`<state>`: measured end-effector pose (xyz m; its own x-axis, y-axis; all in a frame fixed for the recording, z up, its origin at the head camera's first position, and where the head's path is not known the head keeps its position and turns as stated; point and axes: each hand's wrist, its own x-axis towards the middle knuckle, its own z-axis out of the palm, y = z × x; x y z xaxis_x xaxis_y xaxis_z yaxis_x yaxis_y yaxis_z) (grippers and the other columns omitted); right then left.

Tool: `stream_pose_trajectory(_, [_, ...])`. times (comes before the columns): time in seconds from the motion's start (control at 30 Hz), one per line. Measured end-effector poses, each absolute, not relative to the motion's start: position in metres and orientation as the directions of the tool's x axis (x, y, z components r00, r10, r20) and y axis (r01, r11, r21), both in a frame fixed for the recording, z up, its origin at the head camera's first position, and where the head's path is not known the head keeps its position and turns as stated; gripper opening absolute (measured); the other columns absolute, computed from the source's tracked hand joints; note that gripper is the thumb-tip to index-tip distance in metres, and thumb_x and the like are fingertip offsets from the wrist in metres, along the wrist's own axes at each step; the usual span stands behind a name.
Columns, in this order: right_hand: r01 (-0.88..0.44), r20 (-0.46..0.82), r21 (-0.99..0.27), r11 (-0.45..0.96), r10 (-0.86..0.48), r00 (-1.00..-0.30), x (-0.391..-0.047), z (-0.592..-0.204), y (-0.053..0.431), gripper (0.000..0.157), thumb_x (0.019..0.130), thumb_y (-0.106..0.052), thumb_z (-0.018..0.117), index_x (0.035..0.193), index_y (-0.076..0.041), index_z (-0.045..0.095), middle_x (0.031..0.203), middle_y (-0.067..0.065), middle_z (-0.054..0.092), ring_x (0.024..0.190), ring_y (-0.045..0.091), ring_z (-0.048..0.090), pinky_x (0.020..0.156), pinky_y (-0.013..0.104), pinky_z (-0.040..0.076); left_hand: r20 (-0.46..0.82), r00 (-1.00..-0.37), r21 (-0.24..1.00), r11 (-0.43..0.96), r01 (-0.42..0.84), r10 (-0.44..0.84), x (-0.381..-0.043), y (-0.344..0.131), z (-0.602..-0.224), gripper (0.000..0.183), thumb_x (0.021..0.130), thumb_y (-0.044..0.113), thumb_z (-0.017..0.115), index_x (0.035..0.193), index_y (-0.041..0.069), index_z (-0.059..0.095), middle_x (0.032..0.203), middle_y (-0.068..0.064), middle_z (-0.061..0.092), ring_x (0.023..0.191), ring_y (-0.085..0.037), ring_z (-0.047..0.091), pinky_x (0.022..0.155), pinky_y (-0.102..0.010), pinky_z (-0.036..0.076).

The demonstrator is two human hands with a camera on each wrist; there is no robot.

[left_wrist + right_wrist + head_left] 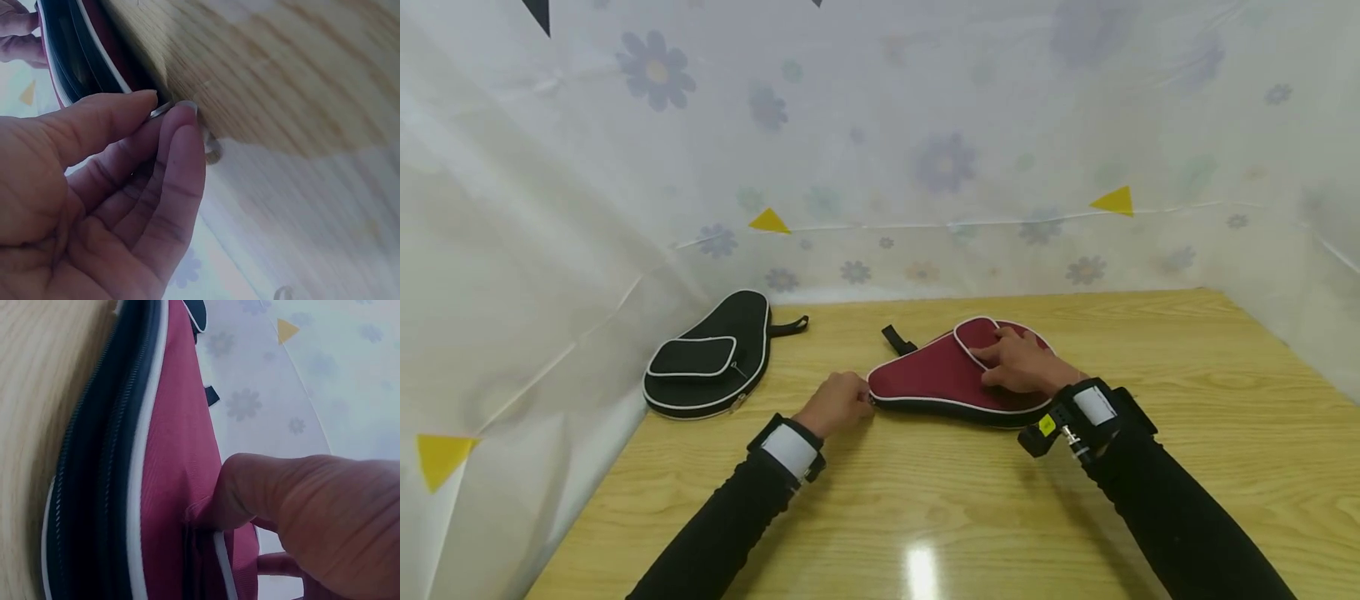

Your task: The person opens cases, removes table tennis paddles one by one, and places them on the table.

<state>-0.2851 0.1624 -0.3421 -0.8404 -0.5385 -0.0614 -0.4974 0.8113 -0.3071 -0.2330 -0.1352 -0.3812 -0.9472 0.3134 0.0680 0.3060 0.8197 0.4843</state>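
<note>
A red table tennis paddle case (925, 375) with white piping and a black side band lies on the table, its narrow end to the left. At that end my left hand (837, 403) pinches a small metal zipper pull (160, 111) between thumb and fingers. Along the near side, the zipper teeth (62, 469) stand parted with a dark gap between them. My right hand (1024, 363) grips the case at its front pocket (976, 333), with the thumb denting the red cloth by the pocket's edge. What lies inside the case is hidden.
A black paddle case (715, 354) with a zipped pocket and wrist loop lies at the table's left edge. Behind the wooden table (910, 492) hangs a pale flowered curtain (880, 150); more of it falls along both sides. A black strap (897, 340) sticks out behind the red case.
</note>
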Motion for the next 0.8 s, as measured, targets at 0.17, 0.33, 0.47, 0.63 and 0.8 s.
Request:
stream_pose_trajectory(0.17, [-0.562,-0.034,-0.274,0.78,-0.592,-0.805,-0.288,-0.342,0.166,0.052,0.088,-0.014,0.063,0.139,-0.002,0.059,0.147,0.038,0.04,0.14,0.05,0.035,0.108,0.068,0.023,0.057,-0.939,0.463,0.824,0.326,0.34,-0.233,-0.135,-0.38,0.04,0.081,-0.005,0.07,0.057,0.013,0.044,0.054,0.008,0.037,0.052,-0.008,0.036,0.052,-0.02,0.027])
stream_pose_trajectory(0.33, [-0.573,-0.043,-0.298,0.763,-0.61,-0.791,-0.29,-0.341,0.169,0.052,0.088,-0.01,0.062,0.139,0.0,0.058,0.149,0.038,0.038,0.138,0.051,0.039,0.108,0.067,0.024,0.045,-0.939,0.469,0.822,0.322,0.342,-0.233,-0.135,-0.379,0.036,0.081,-0.006,0.07,0.058,0.011,0.048,0.055,0.007,0.041,0.052,-0.008,0.038,0.052,-0.02,0.029])
stream_pose_trajectory(0.47, [-0.553,-0.067,-0.335,0.763,-0.604,-0.794,-0.29,-0.341,0.171,0.051,0.09,-0.007,0.06,0.141,0.0,0.056,0.151,0.036,0.035,0.14,0.056,0.031,0.105,0.062,0.03,0.027,-0.941,0.467,0.828,0.309,0.336,-0.233,-0.133,-0.379,0.035,0.083,-0.003,0.071,0.059,0.011,0.05,0.056,0.007,0.043,0.053,-0.008,0.04,0.052,-0.02,0.03])
stream_pose_trajectory(0.63, [-0.544,-0.072,-0.346,0.765,-0.6,-0.797,-0.289,-0.341,0.174,0.05,0.091,-0.006,0.059,0.141,-0.001,0.056,0.151,0.036,0.035,0.136,0.057,0.035,0.086,0.043,0.038,0.031,-0.939,0.453,0.832,0.319,0.343,-0.233,-0.13,-0.381,0.035,0.085,-0.001,0.073,0.06,0.011,0.051,0.057,0.006,0.043,0.054,-0.008,0.041,0.052,-0.02,0.031])
stream_pose_trajectory(0.8, [-0.541,-0.073,-0.345,0.767,-0.596,-0.799,-0.288,-0.341,0.177,0.049,0.092,-0.007,0.059,0.141,-0.001,0.056,0.151,0.036,0.035,0.135,0.056,0.037,0.082,0.039,0.038,0.032,-0.94,0.452,0.834,0.317,0.34,-0.233,-0.128,-0.381,0.036,0.085,-0.002,0.072,0.06,0.01,0.05,0.057,0.006,0.043,0.055,-0.009,0.041,0.052,-0.021,0.031])
